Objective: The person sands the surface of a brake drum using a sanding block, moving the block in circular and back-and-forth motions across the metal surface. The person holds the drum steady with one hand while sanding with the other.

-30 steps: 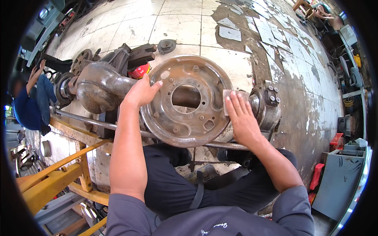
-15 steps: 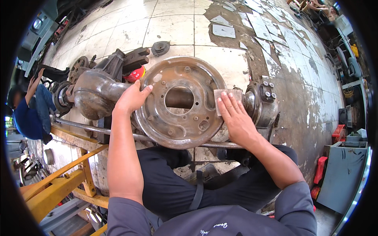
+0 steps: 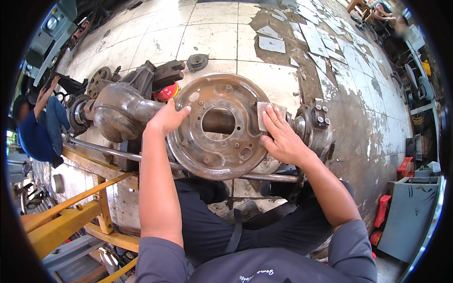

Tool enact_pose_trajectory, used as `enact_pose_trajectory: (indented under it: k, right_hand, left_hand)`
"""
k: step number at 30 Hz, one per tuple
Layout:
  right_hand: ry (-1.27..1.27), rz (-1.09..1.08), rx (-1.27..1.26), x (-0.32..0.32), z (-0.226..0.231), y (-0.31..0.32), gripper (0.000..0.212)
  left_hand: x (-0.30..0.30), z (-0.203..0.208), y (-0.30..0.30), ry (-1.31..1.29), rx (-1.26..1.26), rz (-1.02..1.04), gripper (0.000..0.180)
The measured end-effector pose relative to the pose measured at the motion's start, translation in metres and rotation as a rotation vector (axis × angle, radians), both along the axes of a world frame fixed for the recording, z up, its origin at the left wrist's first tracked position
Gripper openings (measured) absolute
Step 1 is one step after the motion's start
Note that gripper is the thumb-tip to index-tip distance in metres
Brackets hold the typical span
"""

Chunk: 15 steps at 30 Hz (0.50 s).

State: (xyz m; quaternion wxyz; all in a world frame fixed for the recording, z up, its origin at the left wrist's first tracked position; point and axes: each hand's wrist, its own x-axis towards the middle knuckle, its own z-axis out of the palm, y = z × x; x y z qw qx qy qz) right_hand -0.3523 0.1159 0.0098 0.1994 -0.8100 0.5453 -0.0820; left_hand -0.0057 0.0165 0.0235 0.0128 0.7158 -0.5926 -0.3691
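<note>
A round, rust-brown brake backing plate [image 3: 207, 153] with a large centre hole stands tilted before me, against an axle. My left hand [image 3: 165, 119] grips its left rim, thumb on the front face and the other fingers hidden behind. On the right rim, my right hand [image 3: 284, 141] presses a greyish-brown square of sandpaper [image 3: 262, 115], fingers laid over the sheet. The bulging axle housing [image 3: 118, 113] extends to the left. Past the sandpaper is the axle's bolted hub end [image 3: 315, 129]. A long metal rod [image 3: 266, 177] runs below the plate.
A yellow metal frame [image 3: 71, 228] stands at the lower left. Behind the axle are a red can [image 3: 167, 91] and a round metal part [image 3: 197, 62]. Broken tiles [image 3: 272, 44] lie farther off. A grey cabinet [image 3: 408, 219] stands right. Another person [image 3: 35, 127] sits at the far left.
The view has shifted slightly, so the scene sits a little to the right and lower. My right hand's thumb now rests on the plate, below the sandpaper. My left hand keeps its grip.
</note>
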Motion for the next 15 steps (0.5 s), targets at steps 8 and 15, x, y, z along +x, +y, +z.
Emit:
enact_pose_trajectory:
  k: [8, 15]
  right_hand:
    - [0.245, -0.119, -0.142, 0.026, -0.008, -0.004, 0.079]
    - [0.269, -0.184, -0.214, 0.036, -0.014, -0.021, 0.083]
  left_hand:
    - [-0.005, 0.01, -0.002, -0.157, -0.047, -0.08, 0.071]
    - [0.002, 0.011, -0.009, -0.108, -0.026, -0.146, 0.06]
